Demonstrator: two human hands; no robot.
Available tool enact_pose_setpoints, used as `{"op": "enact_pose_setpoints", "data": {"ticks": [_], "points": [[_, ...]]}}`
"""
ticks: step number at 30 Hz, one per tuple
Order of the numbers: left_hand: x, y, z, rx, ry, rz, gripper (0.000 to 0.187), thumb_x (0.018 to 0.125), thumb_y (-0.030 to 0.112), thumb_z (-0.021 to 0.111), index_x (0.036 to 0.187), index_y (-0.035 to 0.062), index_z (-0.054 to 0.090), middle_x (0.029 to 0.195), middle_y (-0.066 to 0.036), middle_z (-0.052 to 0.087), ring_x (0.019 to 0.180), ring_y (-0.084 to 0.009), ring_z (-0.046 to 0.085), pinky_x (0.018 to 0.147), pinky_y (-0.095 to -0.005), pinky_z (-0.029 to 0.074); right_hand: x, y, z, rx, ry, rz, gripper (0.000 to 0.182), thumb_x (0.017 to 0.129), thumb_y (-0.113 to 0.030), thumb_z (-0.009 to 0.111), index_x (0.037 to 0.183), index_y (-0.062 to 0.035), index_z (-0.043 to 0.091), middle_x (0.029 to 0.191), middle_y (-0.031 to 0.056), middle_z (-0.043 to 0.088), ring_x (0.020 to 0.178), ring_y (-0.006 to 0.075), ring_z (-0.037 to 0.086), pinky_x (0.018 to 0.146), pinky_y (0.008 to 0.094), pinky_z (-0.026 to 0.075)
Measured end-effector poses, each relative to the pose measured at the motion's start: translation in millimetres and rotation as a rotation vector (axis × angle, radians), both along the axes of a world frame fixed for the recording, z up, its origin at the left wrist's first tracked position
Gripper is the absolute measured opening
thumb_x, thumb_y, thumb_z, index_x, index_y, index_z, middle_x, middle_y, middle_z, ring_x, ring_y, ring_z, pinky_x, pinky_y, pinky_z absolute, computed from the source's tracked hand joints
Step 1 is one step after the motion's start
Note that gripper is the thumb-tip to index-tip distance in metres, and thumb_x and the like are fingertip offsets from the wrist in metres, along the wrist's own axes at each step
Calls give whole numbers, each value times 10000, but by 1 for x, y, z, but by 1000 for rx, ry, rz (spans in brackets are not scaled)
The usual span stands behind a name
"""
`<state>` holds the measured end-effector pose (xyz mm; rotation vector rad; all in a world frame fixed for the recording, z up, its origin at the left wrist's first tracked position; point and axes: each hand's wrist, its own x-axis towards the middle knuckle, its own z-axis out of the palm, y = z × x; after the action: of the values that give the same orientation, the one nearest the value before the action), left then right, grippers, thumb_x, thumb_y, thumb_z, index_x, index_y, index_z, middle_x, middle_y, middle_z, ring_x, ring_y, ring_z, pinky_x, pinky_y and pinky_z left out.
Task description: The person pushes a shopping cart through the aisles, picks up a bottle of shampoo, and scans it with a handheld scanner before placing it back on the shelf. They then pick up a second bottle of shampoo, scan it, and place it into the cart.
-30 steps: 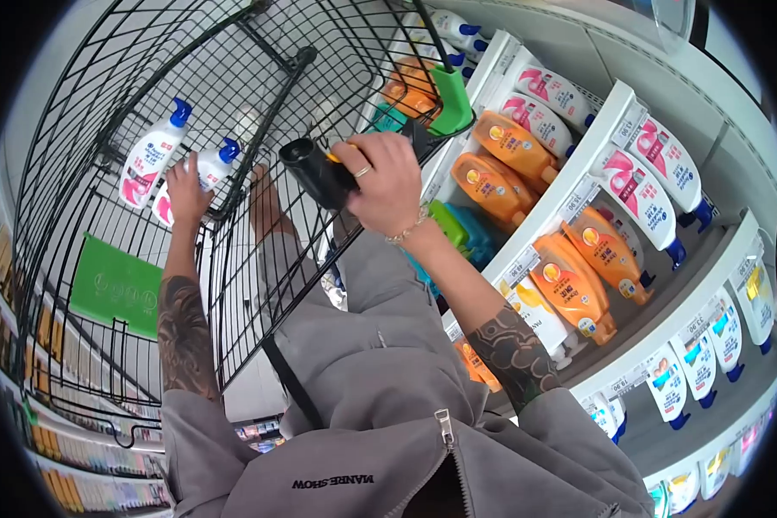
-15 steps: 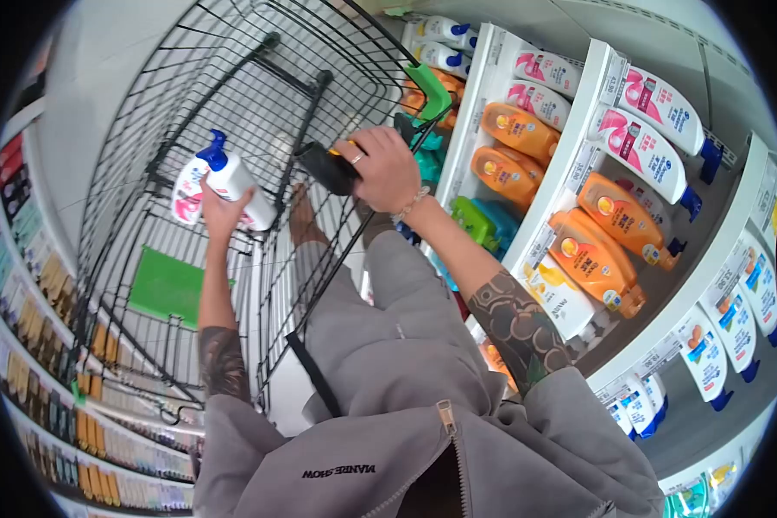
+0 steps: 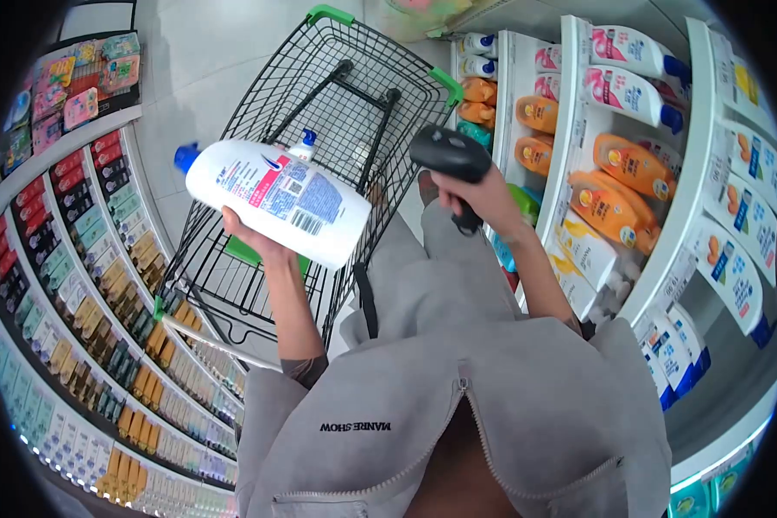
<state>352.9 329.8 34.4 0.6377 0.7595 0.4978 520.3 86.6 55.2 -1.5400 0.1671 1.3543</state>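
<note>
My left hand [image 3: 259, 237] grips a large white shampoo bottle [image 3: 224, 168] with a blue cap from below. The bottle is tilted over the shopping cart [image 3: 233, 298], its printed back label and barcode facing up toward me. In my right hand [image 3: 485, 200] is a black handheld barcode scanner [image 3: 447, 154], fingers wrapped around its handle. The scanner's head is to the right of the bottle, apart from it. Partly hidden behind the held bottle, a white pump bottle [image 3: 301, 150] with a blue top shows in the cart.
On the right, shelves hold white bottles [image 3: 626, 93] with pink labels, orange bottles [image 3: 604, 203] and white-and-blue bottles [image 3: 734, 272]. Curved shelves [image 3: 86, 285] of small packaged goods line the left. Colourful packs [image 3: 82, 108] hang at the upper left.
My left hand has raised the shampoo bottle out of the cart toward me and turned its back label up. My right hand has moved right with the scanner, now pointing toward the left.
</note>
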Motion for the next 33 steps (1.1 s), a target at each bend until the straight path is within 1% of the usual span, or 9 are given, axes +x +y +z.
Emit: {"op": "enact_pose_setpoints", "data": {"ticks": [4,8,16,18,22,24,30,31,33], "points": [[42,-32,10,-334,-276,-35,892,753,699,459,1333,39,306,1192,-229,459,1064,-365,499,881,-494,457,1,-29,71,69,38,124,312,727,-197,736,955,-23,612,752,39,635,508,51,530,467,211,426],[60,-60,4,-325,-193,-114,889,754,694,464,1336,42,306,1183,-235,458,1055,-362,503,866,-488,461,-8,-40,90,68,-240,274,334,659,-121,755,931,6,608,760,80,653,634,129,574,627,277,478],[105,-114,-8,-334,5,-311,721,808,495,524,1278,-26,357,1118,-217,543,989,-289,582,827,-408,506,-45,-105,45,-71,-477,-4,304,666,-127,751,900,0,605,748,97,652,684,157,601,659,296,477],[119,-132,-19,-352,126,-288,633,796,363,632,1236,-12,374,1042,-145,542,923,-249,581,800,-384,501,-50,-129,33,-449,-100,-146,333,673,-180,758,912,-8,603,740,100,650,665,164,613,632,305,480],[161,-164,-46,-1,208,-299,663,749,214,732,1238,33,324,1057,-127,502,915,-212,551,800,-332,471,-82,-184,-29,-561,-198,-42,359,700,-252,740,920,-6,601,729,111,645,631,195,625,600,323,477],[184,-176,-46,81,274,-324,703,712,210,763,1220,24,312,1048,-145,502,914,-202,548,788,-324,473,-97,-196,-50,-666,-359,42,380,725,-300,710,925,3,597,730,133,645,646,254,637,604,347,478],[251,-191,-105,269,217,-476,714,694,254,771,1210,23,335,1067,-123,502,937,-202,549,785,-335,476,-113,-182,-58,-655,-235,55,381,740,-289,684,947,19,597,841,202,648,817,350,632,725,382,484],[261,-192,-117,262,232,-504,716,683,253,779,1203,27,342,1064,-121,508,935,-204,557,783,-338,479,-117,-184,-62,-633,-325,83,392,736,-300,712,929,23,601,715,134,642,623,234,632,613,334,481],[281,-197,-151,236,215,-494,730,650,258,800,1187,37,358,1042,-109,528,929,-207,577,767,-345,490,-124,-190,-71,-619,-340,80,400,737,-298,712,950,21,601,760,146,648,680,244,637,650,337,482]]}}
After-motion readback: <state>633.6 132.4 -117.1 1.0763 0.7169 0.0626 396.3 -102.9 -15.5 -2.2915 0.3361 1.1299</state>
